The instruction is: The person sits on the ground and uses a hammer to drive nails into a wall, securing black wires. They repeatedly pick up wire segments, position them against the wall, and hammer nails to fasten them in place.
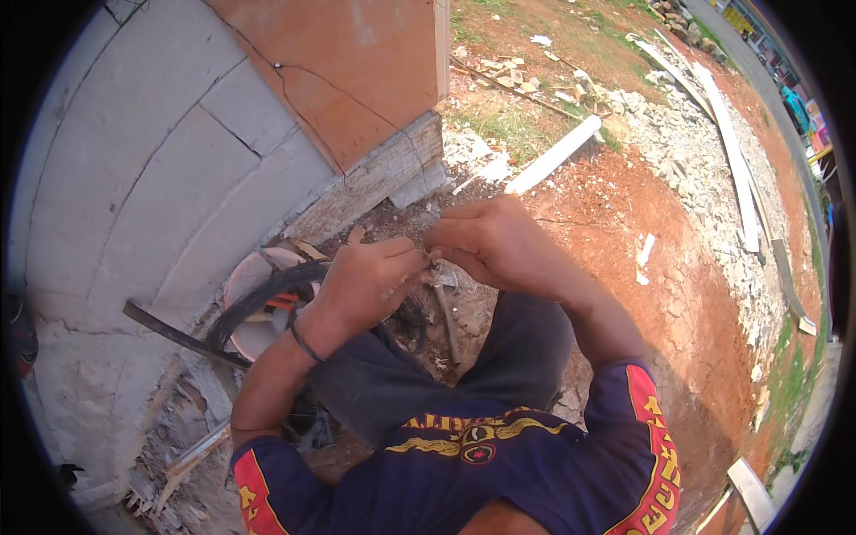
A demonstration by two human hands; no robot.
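In front of my knees both hands come close together, fingertips nearly meeting. My left hand (pixel 370 281), with a dark band at the wrist, has its fingers pinched together. My right hand (pixel 490 239) is closed with thumb against fingers, just right of it. Whatever lies between the fingertips is too small and hidden to name. A pale shiny scrap (pixel 445 275) shows just under the right fingers. Below the hands a brown stick-like piece (pixel 447 325) lies on the soil. Beside my left forearm a thick black cable coil (pixel 254 308) rests over a pale bucket (pixel 239 283) with an orange item (pixel 283 300) in it.
A grey block wall (pixel 178 178) and an orange panel (pixel 348 62) with thin dark wires rise at left and ahead. A white pipe (pixel 557 153) lies on red soil beyond my right hand. Rubble (pixel 682 138) and long white strips (pixel 727 147) spread at right.
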